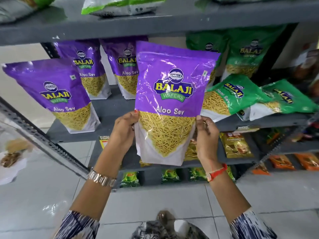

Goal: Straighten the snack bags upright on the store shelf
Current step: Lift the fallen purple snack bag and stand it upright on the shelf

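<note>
I hold a purple Aloo Sev bag [170, 94] upright in front of the grey shelf [114, 107], clear of its surface. My left hand [123, 130] grips its lower left edge and my right hand [206, 135] grips its lower right edge. Three more purple Aloo Sev bags stand upright on the shelf: one at the front left [51, 95] and two at the back [88, 68] [126, 66]. Two green sev bags [229, 95] [283, 100] lie tipped over on the right. Another green bag [248, 54] stands behind them.
A higher shelf [120, 26] carries white and green bags [119, 6]. Lower shelves hold yellow packets [236, 145], small green packets [130, 178] and orange packets [281, 162]. A perforated metal upright [41, 140] slants at the left. Tiled floor lies below.
</note>
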`<state>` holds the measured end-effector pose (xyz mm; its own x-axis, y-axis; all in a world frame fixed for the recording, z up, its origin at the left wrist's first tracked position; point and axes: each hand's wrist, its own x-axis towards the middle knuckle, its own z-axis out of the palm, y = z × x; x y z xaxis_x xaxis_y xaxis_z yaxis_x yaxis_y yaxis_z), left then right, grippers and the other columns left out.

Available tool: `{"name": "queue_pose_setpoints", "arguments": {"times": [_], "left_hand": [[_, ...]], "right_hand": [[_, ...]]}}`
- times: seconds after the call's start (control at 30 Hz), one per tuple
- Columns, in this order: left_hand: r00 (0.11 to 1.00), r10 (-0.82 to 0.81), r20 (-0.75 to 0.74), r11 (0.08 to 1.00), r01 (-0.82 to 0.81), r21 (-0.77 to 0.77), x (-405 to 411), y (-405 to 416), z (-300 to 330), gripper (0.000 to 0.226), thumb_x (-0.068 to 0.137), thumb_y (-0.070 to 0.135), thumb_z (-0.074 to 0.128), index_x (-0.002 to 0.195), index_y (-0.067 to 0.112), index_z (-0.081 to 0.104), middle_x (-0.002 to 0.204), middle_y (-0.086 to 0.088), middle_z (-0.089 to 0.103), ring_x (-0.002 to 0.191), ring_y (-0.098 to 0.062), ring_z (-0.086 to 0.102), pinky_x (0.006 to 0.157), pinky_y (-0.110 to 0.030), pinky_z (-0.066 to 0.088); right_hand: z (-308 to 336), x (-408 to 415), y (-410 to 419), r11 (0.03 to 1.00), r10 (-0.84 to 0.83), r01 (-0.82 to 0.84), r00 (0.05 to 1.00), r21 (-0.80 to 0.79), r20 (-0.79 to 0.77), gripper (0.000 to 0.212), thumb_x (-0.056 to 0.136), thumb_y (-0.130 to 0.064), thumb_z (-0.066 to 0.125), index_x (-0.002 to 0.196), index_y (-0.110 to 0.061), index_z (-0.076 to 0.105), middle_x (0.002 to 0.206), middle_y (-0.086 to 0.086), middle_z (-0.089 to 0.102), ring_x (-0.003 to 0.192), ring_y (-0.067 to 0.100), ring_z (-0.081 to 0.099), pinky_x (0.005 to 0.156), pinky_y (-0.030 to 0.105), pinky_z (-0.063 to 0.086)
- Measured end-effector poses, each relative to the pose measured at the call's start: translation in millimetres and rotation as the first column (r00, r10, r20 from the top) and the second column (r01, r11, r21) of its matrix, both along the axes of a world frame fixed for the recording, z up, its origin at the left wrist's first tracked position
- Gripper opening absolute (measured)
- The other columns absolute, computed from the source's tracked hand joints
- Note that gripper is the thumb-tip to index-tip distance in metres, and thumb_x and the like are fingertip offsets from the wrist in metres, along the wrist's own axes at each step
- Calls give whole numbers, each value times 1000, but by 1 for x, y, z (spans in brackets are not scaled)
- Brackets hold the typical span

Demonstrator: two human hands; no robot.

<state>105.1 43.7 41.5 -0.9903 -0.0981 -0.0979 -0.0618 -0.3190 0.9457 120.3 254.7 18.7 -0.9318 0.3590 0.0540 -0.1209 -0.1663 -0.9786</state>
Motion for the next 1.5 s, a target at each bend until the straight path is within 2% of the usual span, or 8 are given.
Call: {"name": "queue_pose_setpoints", "arguments": {"times": [0.17,0.33,0.83,0.93,1.1,1.33,1.43,1.5], "left_hand": [[1000,14,9,999,-13,-41,29,16,-12,37,90,10,47,62,18,71,66,6,72,65,-9,67,64,-21,56],[971,224,81,973,-218,-73,34,14,-30,22,88,11,54,74,18,69,65,9,73,61,-4,67,58,-20,54],[898,422,125,891,-436,123,-49,-81,-48,16,92,13,49,104,14,60,61,14,71,77,-13,56,76,-27,45],[900,421,116,893,-434,118,-62,-102,-50,15,93,13,48,95,15,62,81,6,68,81,-13,57,80,-27,45],[866,486,119,849,-500,173,-76,-121,-58,32,93,12,47,124,4,53,87,5,65,76,-7,60,72,-23,50],[855,513,79,822,-516,241,-87,-123,-61,33,93,8,46,124,2,52,96,1,61,87,-12,57,97,-34,44],[860,504,83,830,-509,229,-88,-126,-60,18,91,8,48,103,9,62,94,0,62,86,-13,57,95,-33,45],[824,561,81,803,-566,188,-87,-126,-61,24,88,6,54,111,5,61,95,-1,64,84,-12,60,88,-29,51]], "right_hand": [[-1,21,19,999,15,-14,1000,29,-24,9,95,-15,50,94,-12,59,78,0,61,75,11,55,73,30,44],[-13,16,17,985,135,-135,991,105,14,8,96,-16,48,98,-13,56,95,16,60,89,25,55,84,48,48],[-14,-109,-101,907,383,-389,921,159,70,16,96,-19,47,100,-7,57,110,30,65,107,43,62,94,63,48],[-14,-122,-121,898,414,-420,907,131,70,11,97,-20,46,95,-14,55,113,27,65,108,39,63,94,61,49],[-20,-130,-144,886,450,-450,893,110,30,11,98,-21,45,93,-19,54,107,22,65,100,26,65,94,56,52],[-28,-138,-157,910,406,-406,914,79,12,11,98,-21,44,95,-21,55,108,23,65,104,28,64,95,56,52],[-32,-137,-158,912,401,-401,916,90,15,13,98,-21,44,100,-16,56,114,24,65,109,32,64,95,56,52],[-34,-135,-157,912,398,-398,917,96,22,18,98,-20,44,107,-8,54,115,25,64,111,33,63,97,57,50]]}}
